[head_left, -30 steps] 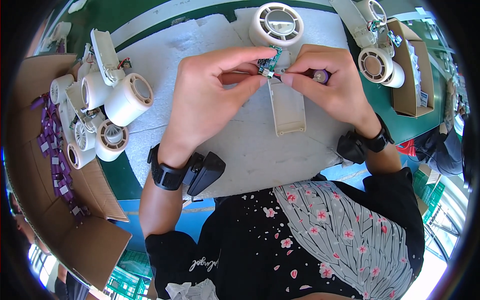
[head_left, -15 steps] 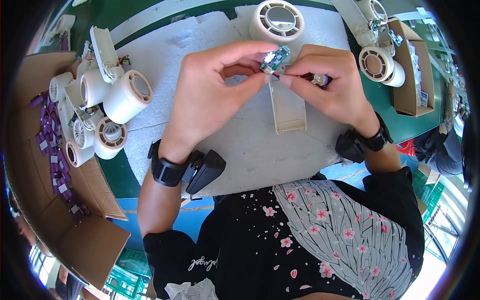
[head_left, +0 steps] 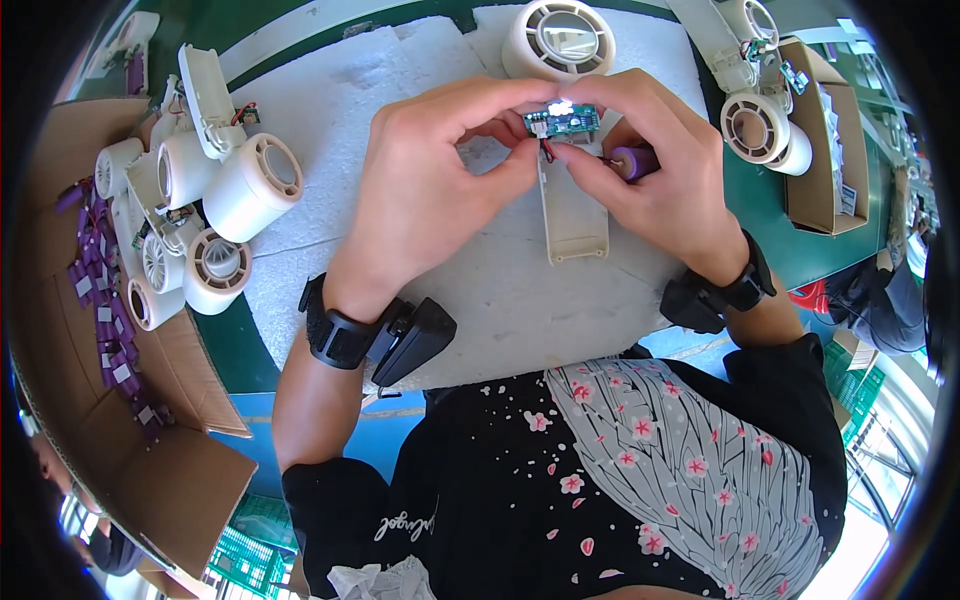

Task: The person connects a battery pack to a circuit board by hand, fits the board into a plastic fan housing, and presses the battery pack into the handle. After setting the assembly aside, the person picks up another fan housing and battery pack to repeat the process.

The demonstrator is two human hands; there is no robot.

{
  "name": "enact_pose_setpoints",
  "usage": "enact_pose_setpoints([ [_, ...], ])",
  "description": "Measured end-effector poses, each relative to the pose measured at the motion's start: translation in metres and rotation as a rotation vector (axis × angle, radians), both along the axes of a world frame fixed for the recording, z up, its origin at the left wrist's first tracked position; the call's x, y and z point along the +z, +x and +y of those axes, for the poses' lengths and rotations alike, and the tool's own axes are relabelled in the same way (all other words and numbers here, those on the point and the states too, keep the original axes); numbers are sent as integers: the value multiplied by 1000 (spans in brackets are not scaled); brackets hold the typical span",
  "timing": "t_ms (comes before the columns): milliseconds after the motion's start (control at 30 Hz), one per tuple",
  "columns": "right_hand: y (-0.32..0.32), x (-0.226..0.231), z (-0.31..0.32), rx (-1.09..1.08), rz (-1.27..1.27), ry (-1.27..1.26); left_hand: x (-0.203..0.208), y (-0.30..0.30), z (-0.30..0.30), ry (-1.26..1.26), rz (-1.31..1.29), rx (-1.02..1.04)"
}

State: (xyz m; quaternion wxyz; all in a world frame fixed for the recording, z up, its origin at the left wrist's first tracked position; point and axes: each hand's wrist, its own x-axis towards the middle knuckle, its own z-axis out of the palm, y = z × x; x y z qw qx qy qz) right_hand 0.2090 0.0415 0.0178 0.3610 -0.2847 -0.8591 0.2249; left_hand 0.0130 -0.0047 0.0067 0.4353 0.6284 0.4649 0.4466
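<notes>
Between both hands is a small green circuit board (head_left: 572,122) with a bright reflection on its upper edge. My left hand (head_left: 425,170) pinches its left end between thumb and fingers, beside a white connector. Red and black wires (head_left: 547,151) hang from that connector near my right thumb. My right hand (head_left: 675,165) has its index fingertip at the board's top edge, and its curled fingers hold a purple cylindrical battery (head_left: 635,163). Just beyond the hands stands a cream handheld fan (head_left: 560,42); its opened handle shell (head_left: 577,235) points toward me below the board.
White foam sheet (head_left: 330,130) covers the green table. Several fan assemblies (head_left: 250,190) are piled on the left, beside a cardboard box (head_left: 150,490) with purple batteries (head_left: 105,300). On the right are more fans (head_left: 755,130) and a small carton (head_left: 820,150) of packets.
The circuit board has turned to lie more level, its face showing wider. My right index finger has moved up to its top edge, and the purple battery shows more.
</notes>
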Motion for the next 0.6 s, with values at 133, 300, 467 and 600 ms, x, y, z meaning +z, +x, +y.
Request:
enact_pose_setpoints([
  [133, 2, 4, 0, -61, -73, 0, -10, 2, 4, 28, -151, 64],
  [300, 2, 3, 1, -70, -86, 19, -4, 0, 1, 56, 20, 34],
  [467, 2, 4, 1, -70, -86, 19, -3, 3, 2, 172, 118, 105],
  [600, 1, 4, 2, -58, -80, 13, -2, 2, 1, 147, 129, 86],
])
